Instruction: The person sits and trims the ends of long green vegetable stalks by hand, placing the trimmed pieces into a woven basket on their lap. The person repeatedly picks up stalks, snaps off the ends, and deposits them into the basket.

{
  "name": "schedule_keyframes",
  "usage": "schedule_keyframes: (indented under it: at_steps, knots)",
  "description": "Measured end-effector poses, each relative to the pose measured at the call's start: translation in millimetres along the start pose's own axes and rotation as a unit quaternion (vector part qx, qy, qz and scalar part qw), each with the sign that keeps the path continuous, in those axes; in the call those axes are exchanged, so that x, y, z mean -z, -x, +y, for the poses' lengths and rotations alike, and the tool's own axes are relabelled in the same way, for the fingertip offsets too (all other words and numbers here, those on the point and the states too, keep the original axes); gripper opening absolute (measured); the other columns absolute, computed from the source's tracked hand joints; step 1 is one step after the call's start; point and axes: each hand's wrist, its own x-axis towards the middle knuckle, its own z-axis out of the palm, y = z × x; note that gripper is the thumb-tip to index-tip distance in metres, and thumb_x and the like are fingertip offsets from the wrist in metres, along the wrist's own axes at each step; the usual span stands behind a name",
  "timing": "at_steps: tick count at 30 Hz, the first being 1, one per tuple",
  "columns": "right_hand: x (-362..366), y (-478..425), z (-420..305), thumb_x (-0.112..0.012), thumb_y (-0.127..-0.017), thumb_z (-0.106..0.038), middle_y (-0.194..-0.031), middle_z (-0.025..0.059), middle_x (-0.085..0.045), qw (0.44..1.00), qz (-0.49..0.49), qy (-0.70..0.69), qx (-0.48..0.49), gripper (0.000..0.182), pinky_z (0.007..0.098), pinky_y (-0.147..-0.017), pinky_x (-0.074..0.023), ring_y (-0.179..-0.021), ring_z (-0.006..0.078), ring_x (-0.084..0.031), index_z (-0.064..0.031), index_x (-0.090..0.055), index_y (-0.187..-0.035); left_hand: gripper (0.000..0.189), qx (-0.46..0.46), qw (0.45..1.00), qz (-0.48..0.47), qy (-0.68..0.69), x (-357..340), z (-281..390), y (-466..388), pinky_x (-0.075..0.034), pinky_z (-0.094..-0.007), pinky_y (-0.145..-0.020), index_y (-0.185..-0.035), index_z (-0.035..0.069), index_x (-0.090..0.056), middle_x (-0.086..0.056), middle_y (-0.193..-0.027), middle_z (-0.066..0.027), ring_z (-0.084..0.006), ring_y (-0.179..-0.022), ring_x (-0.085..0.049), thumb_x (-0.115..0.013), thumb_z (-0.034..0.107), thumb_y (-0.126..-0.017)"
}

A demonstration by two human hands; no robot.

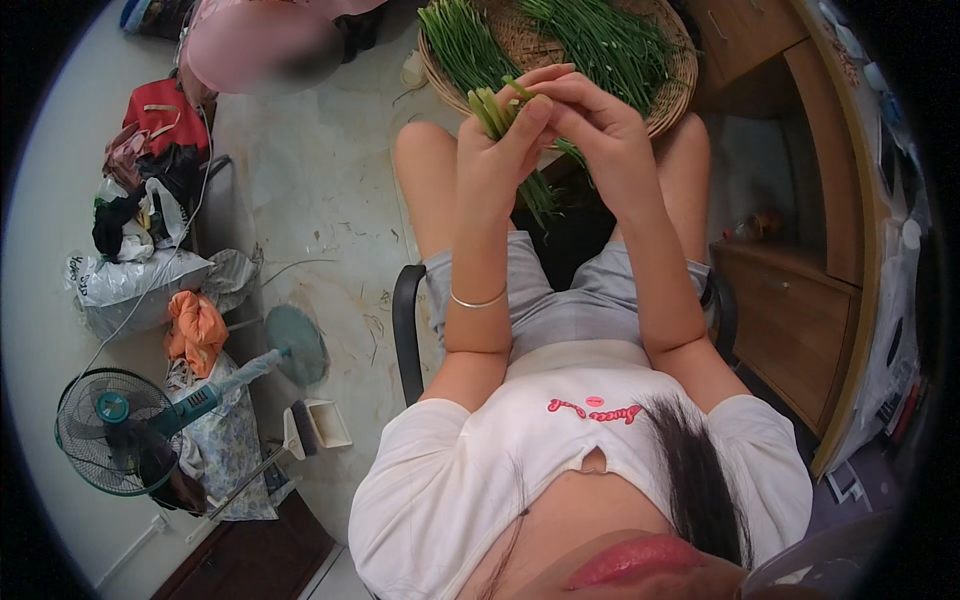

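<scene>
My left hand (501, 139) is closed around a small bunch of green chive-like stalks (491, 112). Their pale cut ends point up and away, and their thin green tips (538, 196) hang below the hand. My right hand (604, 124) meets it at the fingertips, pinching a single green stalk (517, 86) whose end sticks out between the two hands. Past the hands, a round wicker basket (675, 97) holds two loose piles, a left pile of green stalks (469, 49) and a right pile (611, 49) with small pale buds.
Wooden drawers (787, 315) stand at the right, beside a chair armrest (409, 330). On the left are an electric fan (116, 431), a dustpan (330, 424), a broom (301, 427) and several bags (142, 277). Plant scraps lie on the floor (322, 187). Another person (262, 45) is at the top left.
</scene>
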Motion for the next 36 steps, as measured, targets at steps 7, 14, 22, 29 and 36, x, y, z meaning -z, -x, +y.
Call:
schedule_keyframes:
  at_steps: [7,14,22,29,36]
  knots:
    - [3.5,6.3,-0.1,-0.058,-0.088,-0.01,-0.08,0.0058,-0.062,0.996,-0.027,0.021,-0.079,0.02,0.0211,-0.055,-0.0491,-0.065,0.0095,-0.06,0.0016,-0.057,-0.105,0.039,0.002,1.0,0.018,-0.025,8.7,-1.1,0.4,-0.021,-0.0183,-0.041,-0.104,-0.004,-0.063,-0.055,-0.067,-0.0001,-0.0019,-0.044,-0.031,-0.05,0.031,-0.094]
    - [33.5,16.0,3.7,-0.059,-0.088,-0.012,-0.075,0.0056,-0.062,0.964,-0.144,0.054,-0.218,0.022,0.0206,-0.05,-0.0471,-0.06,0.0083,-0.058,0.0027,-0.06,-0.104,0.026,-0.083,0.984,0.151,0.047,58.2,-12.9,-16.5,-0.021,-0.02,-0.037,-0.093,0.005,-0.054,-0.058,-0.065,-0.0051,-0.0042,-0.038,-0.026,-0.046,0.03,-0.095]
    - [63.9,28.9,-5.6,-0.059,-0.087,-0.015,-0.063,0.0026,-0.058,0.915,-0.214,0.143,-0.309,0.018,0.0198,-0.04,-0.0394,-0.046,0.0067,-0.05,0.0006,-0.066,-0.093,0.02,-0.185,0.941,0.241,0.148,105.1,2.0,-13.3,-0.022,-0.0199,-0.038,-0.092,0.009,-0.05,-0.045,-0.061,0.0007,-0.0057,-0.04,-0.026,-0.048,0.029,-0.095]
    - [112.6,35.2,-11.7,-0.061,-0.086,-0.015,-0.062,0.0029,-0.058,0.91,-0.191,0.156,-0.333,0.017,0.0198,-0.042,-0.0404,-0.046,0.0066,-0.05,0.0007,-0.065,-0.091,0.02,-0.265,0.91,0.263,0.181,139.3,10.0,-6.0,-0.021,-0.0195,-0.038,-0.092,0.01,-0.049,-0.038,-0.059,0.003,-0.005,-0.043,-0.026,-0.048,0.029,-0.095]
    - [145.1,39.3,-1.0,-0.06,-0.085,-0.008,-0.076,0.009,-0.065,0.916,-0.195,0.099,-0.335,0.017,0.0217,-0.057,-0.0502,-0.062,0.0113,-0.061,0.0036,-0.064,-0.097,0.02,-0.299,0.904,0.234,0.194,148.3,14.8,-0.2,-0.023,-0.0193,-0.04,-0.093,0.01,-0.051,-0.04,-0.061,0.0028,-0.0051,-0.045,-0.028,-0.049,0.03,-0.095]
